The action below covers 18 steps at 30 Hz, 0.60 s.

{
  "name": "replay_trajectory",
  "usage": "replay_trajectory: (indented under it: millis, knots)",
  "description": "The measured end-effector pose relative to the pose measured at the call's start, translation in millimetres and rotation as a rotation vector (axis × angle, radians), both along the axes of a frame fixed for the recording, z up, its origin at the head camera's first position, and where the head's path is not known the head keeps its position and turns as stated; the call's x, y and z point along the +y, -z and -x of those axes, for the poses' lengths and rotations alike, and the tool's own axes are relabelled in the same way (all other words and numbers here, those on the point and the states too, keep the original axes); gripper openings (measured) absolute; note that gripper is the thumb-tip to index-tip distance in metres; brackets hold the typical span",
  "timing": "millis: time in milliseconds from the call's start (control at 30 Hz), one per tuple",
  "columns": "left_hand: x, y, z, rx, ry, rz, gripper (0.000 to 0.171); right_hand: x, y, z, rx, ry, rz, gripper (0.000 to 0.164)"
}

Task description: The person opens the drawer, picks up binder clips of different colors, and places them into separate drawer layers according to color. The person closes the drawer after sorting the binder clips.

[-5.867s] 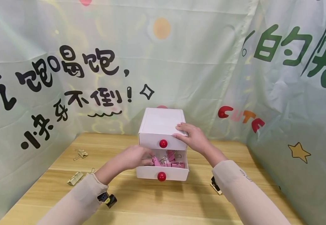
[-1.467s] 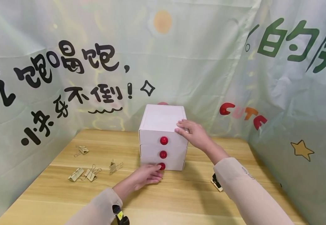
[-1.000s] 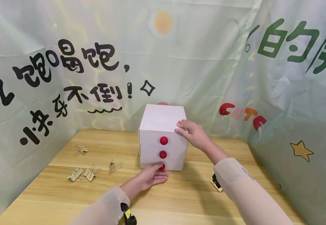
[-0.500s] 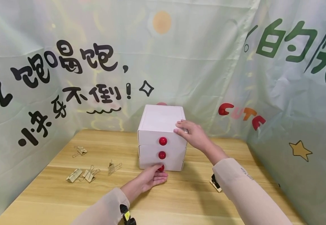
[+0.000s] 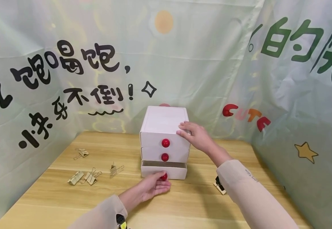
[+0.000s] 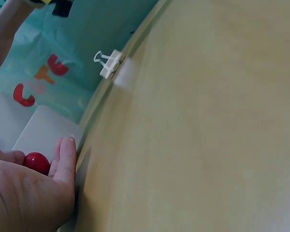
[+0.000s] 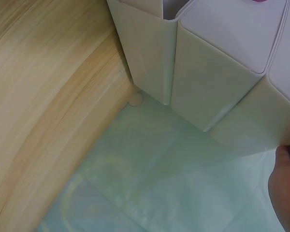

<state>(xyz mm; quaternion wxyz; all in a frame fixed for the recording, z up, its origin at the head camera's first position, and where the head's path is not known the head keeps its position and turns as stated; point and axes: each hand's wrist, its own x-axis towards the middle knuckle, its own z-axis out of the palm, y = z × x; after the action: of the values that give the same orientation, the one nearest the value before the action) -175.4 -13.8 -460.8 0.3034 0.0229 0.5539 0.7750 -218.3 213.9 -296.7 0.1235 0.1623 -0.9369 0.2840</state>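
Note:
A white three-drawer box (image 5: pixel 166 119) stands on the wooden table, each drawer with a round red knob. The bottom drawer (image 5: pixel 149 171) is partly pulled out; only a narrow strip of its inside shows, the rest hidden under the box. My left hand (image 5: pixel 151 188) holds the bottom drawer's red knob (image 6: pixel 37 163) between the thumb above and the fingers below. On the top right edge of the box rests my right hand (image 5: pixel 196 135), fingers lying on the lid and thumb near the front corner. In the right wrist view, part of that hand (image 7: pixel 284 188) shows beside the box.
On the left of the table lie several cream binder clips, among them one near the back (image 5: pixel 82 152) and one nearer the box (image 5: pixel 116 170). Another white binder clip (image 6: pixel 111 64) lies on the right. Printed cloth (image 5: pixel 189 63) hangs behind and at both sides.
Earlier the middle drawer stood out with pink clips inside; it is now closed. My left hand has taken the bottom knob and drawn that drawer toward me. The right hand stays put.

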Motion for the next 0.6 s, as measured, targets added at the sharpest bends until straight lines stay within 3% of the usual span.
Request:
replay_trajectory:
  millis: [233,433,600]
  knots:
    - [-7.5,-0.5,-16.1,0.013,0.06,0.048,0.048,1.3,-1.5,-1.2,-0.019,0.01,0.0,0.058]
    - [-12.3,-0.8,-26.0,0.077,0.135,0.149,0.05,0.7,-0.9,-1.6,-0.031,0.015,-0.001,0.059]
    - [-16.8,0.4,-30.4,0.1,0.148,0.171,0.05,-0.3,-1.0,-1.4,-0.031,0.015,0.002,0.059]
